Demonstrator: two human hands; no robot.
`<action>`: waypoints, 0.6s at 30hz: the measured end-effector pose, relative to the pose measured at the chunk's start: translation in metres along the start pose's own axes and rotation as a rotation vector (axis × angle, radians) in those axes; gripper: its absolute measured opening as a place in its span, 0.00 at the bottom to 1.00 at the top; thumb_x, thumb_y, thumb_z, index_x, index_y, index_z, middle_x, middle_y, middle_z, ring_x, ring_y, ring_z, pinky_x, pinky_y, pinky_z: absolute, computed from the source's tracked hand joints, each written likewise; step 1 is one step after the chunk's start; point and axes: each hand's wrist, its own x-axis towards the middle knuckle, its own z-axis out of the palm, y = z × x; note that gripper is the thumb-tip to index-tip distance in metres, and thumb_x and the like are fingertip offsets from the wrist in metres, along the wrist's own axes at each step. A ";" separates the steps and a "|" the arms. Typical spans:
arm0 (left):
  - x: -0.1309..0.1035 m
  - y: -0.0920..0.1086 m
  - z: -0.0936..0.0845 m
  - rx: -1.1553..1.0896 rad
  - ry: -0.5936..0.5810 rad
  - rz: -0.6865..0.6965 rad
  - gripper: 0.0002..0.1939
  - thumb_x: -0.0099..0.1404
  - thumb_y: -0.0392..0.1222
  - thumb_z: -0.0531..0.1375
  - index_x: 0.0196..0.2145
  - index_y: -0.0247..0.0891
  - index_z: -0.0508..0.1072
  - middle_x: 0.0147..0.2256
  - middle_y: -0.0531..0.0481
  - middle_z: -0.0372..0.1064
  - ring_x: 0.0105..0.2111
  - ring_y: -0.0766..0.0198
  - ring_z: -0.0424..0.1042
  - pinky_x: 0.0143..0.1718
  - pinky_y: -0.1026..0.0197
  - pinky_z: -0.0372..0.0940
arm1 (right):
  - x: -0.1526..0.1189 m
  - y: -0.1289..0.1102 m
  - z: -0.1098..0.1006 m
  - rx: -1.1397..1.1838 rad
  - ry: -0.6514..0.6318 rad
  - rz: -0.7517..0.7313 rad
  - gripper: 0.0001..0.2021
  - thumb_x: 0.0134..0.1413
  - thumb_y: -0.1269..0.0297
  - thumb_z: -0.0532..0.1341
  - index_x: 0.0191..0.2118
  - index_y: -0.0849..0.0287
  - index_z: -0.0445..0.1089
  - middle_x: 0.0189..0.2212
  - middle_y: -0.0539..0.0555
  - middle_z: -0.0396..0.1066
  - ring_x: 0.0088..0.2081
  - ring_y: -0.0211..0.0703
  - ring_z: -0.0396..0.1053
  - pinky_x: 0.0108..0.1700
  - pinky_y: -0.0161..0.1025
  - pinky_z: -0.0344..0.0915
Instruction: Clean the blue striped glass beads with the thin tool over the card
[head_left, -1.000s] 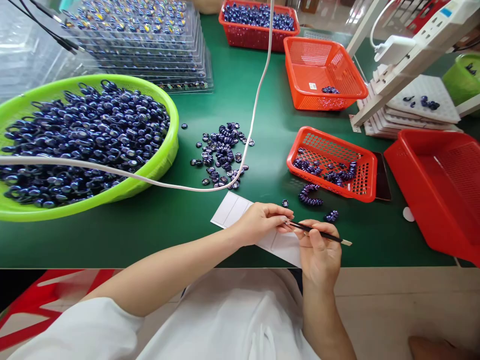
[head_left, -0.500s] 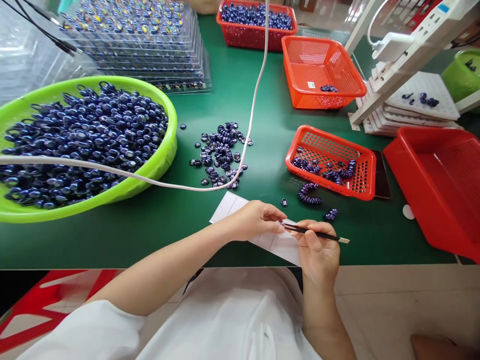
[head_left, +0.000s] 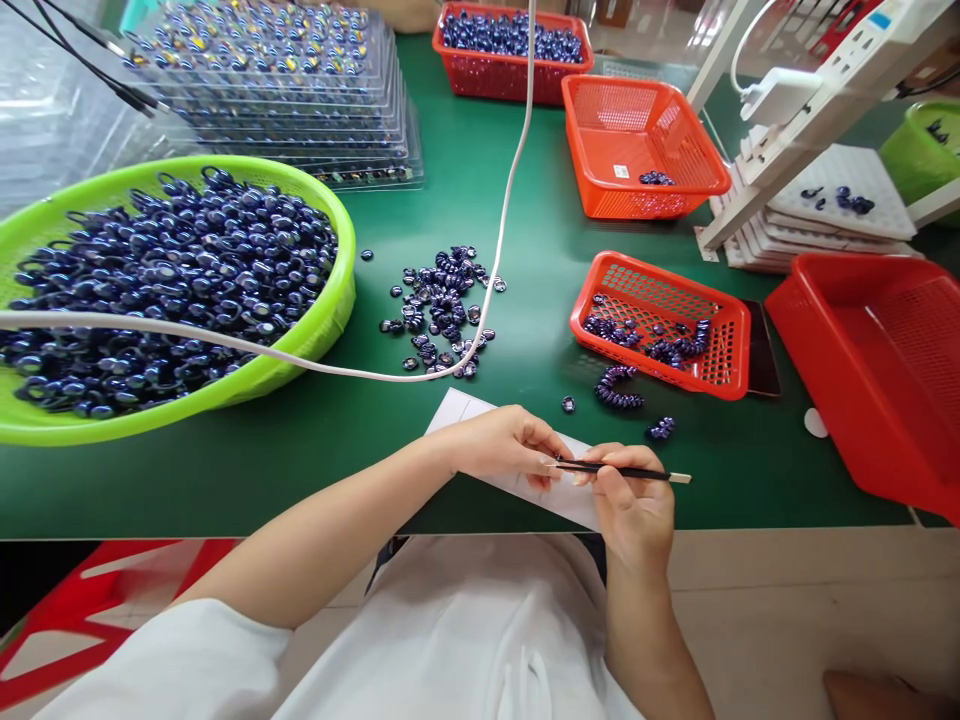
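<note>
Black tweezers (head_left: 634, 472) with a pale end lie across the fingers of my right hand (head_left: 634, 505), which is closed on them. Their tips point left and meet the fingertips of my left hand (head_left: 514, 445). That hand is pinched around a small dark piece, mostly hidden by the fingers, so its kind is unclear. Both hands hover over a white paper sheet (head_left: 457, 408) on the green table. Just beyond them lie a single small dark-blue piece (head_left: 568, 404), a curved row of shiny ring-like pieces (head_left: 616, 388) and a short cluster (head_left: 661, 428).
A loose pile (head_left: 446, 300) of dark-blue pieces lies behind a white cable (head_left: 360, 375). A green basket (head_left: 341, 290) heaped with looped pieces stands left. To the right are a small red basket (head_left: 731, 375) and a larger red bin (head_left: 840, 400). Stacked clear trays (head_left: 405, 150) stand behind.
The tweezers have turned flatter and shifted slightly left with my right hand. Their tips have moved further over my left fingertips. The things on the table look unmoved.
</note>
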 end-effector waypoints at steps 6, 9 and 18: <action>0.008 -0.008 0.011 -0.028 0.249 0.060 0.15 0.55 0.35 0.65 0.41 0.33 0.77 0.28 0.53 0.75 0.29 0.67 0.72 0.32 0.67 0.65 | -0.001 0.005 0.005 -0.040 0.209 -0.145 0.05 0.56 0.67 0.67 0.36 0.55 0.69 0.34 0.49 0.77 0.26 0.37 0.74 0.37 0.46 0.76; 0.015 -0.017 0.015 -0.064 0.426 0.166 0.14 0.54 0.37 0.68 0.39 0.33 0.75 0.28 0.53 0.73 0.29 0.68 0.71 0.33 0.66 0.66 | -0.005 0.007 0.011 -0.213 0.417 -0.276 0.05 0.56 0.69 0.67 0.36 0.57 0.70 0.34 0.50 0.77 0.26 0.36 0.74 0.39 0.45 0.75; 0.024 -0.029 0.019 0.052 0.608 0.299 0.13 0.54 0.38 0.70 0.35 0.35 0.72 0.28 0.54 0.71 0.29 0.67 0.71 0.33 0.64 0.68 | -0.011 0.012 0.018 -0.447 0.455 -0.340 0.04 0.57 0.68 0.65 0.37 0.58 0.70 0.37 0.54 0.77 0.27 0.35 0.73 0.30 0.38 0.74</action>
